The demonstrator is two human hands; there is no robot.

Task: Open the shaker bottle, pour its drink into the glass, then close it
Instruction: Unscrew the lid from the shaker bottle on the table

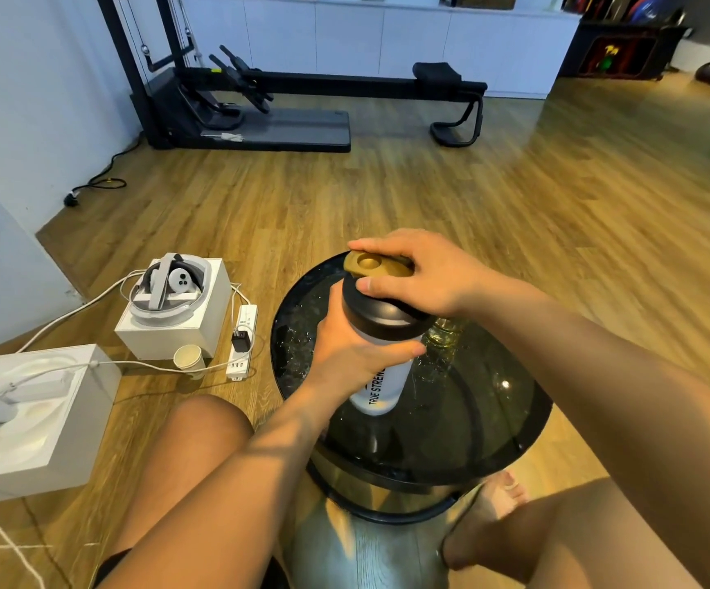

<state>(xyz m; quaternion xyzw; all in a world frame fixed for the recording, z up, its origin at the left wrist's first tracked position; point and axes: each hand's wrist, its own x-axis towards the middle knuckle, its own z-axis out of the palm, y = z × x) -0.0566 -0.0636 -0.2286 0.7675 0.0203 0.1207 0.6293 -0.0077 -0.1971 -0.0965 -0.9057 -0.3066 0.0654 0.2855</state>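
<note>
Two grips: left hand (353, 346) wraps white shaker bottle (380, 393), right hand (425, 269) clasps seemingly shut gold cap (372, 265).

A shaker bottle (380, 388) sits on a table (493, 423), left hand (344, 354) around its middle, right hand (425, 269) atop its lid (380, 318); a glass (444, 333) stands just right of the left hand, under the right wrist.

The left hand (351, 350) grips the shaker bottle (380, 354); the right hand (423, 272) clasps its lid (380, 306), the glass (444, 333) just beneath the right wrist.
</note>
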